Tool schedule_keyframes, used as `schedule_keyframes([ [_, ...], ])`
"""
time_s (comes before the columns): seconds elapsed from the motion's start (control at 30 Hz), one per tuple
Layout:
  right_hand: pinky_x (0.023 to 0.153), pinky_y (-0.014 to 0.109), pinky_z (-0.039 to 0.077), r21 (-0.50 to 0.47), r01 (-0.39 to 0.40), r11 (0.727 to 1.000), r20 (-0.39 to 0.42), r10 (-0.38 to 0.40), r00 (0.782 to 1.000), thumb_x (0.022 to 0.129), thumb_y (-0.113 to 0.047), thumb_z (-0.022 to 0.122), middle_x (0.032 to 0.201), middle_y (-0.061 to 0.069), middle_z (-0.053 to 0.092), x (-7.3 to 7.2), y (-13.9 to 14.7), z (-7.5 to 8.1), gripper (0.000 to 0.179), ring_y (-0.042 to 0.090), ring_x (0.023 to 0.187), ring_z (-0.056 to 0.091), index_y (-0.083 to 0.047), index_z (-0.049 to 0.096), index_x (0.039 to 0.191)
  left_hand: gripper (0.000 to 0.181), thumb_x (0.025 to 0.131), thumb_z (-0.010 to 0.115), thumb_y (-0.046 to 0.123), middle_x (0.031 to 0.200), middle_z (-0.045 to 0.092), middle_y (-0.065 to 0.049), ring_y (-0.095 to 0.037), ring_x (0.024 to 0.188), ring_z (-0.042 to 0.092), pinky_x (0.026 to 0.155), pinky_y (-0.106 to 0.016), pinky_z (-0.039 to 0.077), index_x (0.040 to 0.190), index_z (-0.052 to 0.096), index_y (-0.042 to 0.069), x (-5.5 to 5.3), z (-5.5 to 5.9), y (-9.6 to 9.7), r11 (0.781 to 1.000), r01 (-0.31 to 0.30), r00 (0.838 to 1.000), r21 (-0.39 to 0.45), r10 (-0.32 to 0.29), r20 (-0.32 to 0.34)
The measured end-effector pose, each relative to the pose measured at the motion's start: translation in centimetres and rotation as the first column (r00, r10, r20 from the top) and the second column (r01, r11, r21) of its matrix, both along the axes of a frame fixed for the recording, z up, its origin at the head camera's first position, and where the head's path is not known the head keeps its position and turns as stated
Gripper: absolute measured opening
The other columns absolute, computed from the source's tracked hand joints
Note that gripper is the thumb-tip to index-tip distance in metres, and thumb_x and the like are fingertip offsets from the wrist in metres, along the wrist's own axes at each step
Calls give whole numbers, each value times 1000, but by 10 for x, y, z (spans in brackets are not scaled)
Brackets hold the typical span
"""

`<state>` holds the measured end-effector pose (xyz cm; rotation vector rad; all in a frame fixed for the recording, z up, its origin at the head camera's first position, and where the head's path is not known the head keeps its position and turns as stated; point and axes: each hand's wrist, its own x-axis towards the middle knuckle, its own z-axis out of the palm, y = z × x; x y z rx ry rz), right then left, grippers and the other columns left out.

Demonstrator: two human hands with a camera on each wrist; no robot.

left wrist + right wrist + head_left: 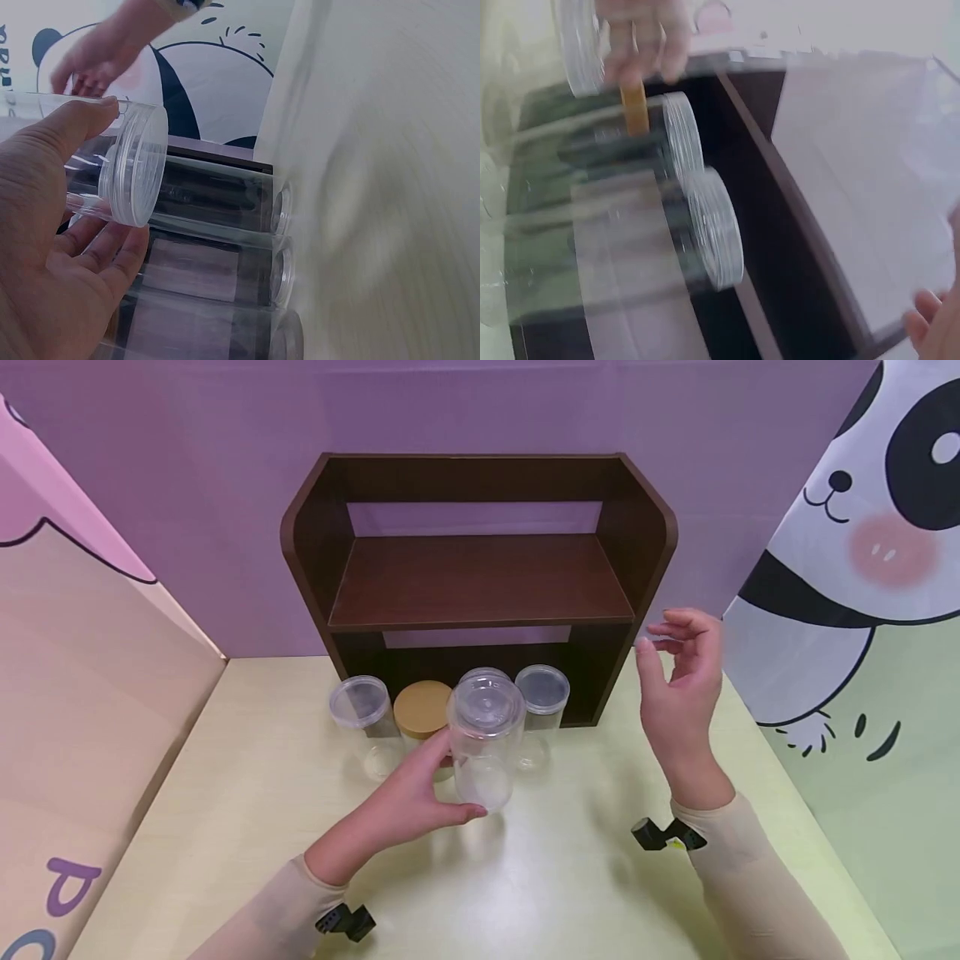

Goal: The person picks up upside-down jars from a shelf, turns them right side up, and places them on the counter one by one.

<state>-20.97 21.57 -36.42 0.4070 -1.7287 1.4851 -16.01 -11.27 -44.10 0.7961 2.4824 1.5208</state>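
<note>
A clear plastic jar (487, 752) is in my left hand (401, 802), above the table in front of the shelf. Thumb and fingers grip the jar from its left side, and its ridged end (135, 165) points down toward the table. My right hand (684, 693) is raised beside the shelf's right side, fingers loosely bent and holding nothing. Behind the held jar stand a clear-lidded jar (362, 703) at the left, a jar with a tan lid (422, 708), and another clear-lidded jar (542, 689) at the right. One more lid (483, 673) is mostly hidden.
A dark brown two-tier shelf (480, 581) stands at the table's back, with the row of jars before its lower tier. The pale table (555, 877) meets a purple wall (480, 410) behind. A panda-printed panel (825, 652) flanks the right, a pink-and-cream panel (82, 635) the left.
</note>
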Motion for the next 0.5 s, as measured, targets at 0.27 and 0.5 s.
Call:
schedule_keyframes([
  [0.27,105,37,52,330,-397,857,23,413,911,106,-51,73,141,20,57,28,-28,8,78,29,124,65,11,50,148,91,81,100,14,157,56,7,-21,145,55,118,-53,51,157,52,25,0,-2,4,1000,20,1000,-1,-20,-8],
  [0.5,112,38,50,405,-582,705,319,488,812,98,-53,84,148,5,54,43,-48,15,82,25,134,58,-10,50,159,84,83,100,16,153,58,8,-19,141,57,120,-53,49,153,54,24,2,-4,7,999,38,999,-18,-38,-3],
])
